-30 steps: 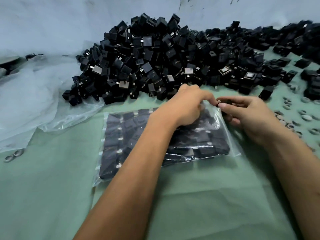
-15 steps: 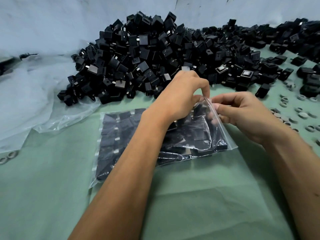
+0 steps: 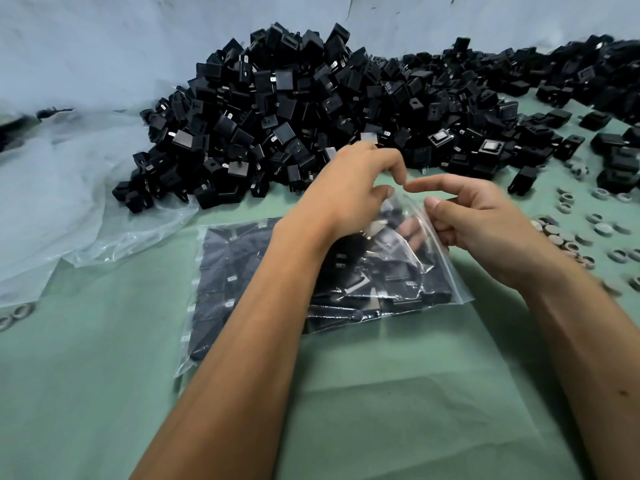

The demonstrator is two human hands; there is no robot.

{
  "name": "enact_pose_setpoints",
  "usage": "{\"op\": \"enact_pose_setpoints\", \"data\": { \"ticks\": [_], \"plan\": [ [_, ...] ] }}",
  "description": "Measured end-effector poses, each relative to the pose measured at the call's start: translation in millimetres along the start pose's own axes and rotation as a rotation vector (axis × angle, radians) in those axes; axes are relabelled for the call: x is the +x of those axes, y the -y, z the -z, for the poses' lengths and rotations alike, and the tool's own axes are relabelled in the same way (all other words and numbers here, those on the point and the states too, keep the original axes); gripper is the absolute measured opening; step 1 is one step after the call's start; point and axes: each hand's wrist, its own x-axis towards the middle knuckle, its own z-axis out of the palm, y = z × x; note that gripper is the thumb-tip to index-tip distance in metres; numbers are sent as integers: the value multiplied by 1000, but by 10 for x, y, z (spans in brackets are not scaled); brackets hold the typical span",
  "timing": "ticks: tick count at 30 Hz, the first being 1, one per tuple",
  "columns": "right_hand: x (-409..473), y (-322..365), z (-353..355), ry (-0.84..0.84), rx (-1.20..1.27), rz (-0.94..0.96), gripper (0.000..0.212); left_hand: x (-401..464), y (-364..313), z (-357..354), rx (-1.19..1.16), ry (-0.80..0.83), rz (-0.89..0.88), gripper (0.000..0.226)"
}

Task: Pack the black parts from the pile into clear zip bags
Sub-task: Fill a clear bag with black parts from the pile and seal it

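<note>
A clear bag [image 3: 398, 271], packed with black parts, lies flat on the green cloth [image 3: 381, 410] just in front of the pile [image 3: 329, 109]. No brand, label or writing can be read on the bag or the parts; only small metal tabs show on some of them.

The left hand [image 3: 349, 192] hangs over the bag's far corner, between bag and pile. Its fingers are curled, the thumb tip close to the plastic; whether it pinches the film cannot be told. The right hand [image 3: 485, 223] sits at the bag's far right edge, which is lifted off the cloth. Its thumb presses against the plastic with the curled lower fingers behind it, so it seems to hold the edge, while the forefinger stretches out towards the left hand, the tips almost meeting.

The pile runs along the grey wall [image 3: 104, 46] behind the bag and trails off to the right. Left of the bag lies crumpled plastic sheet [image 3: 52, 202]. Right of the bag, small grey rings [image 3: 602, 228] are scattered on the cloth; two more lie at the far left edge.
</note>
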Motion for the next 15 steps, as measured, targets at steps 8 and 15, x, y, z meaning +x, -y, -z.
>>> {"op": "enact_pose_setpoints", "data": {
  "ticks": [8,15],
  "plan": [
    [11,-54,-38,-107,-76,11,25,-84,416,77,151,141,405,35],
    [95,-122,-125,-418,-475,198,25,-65,390,78,192,156,390,32]
  ]
}}
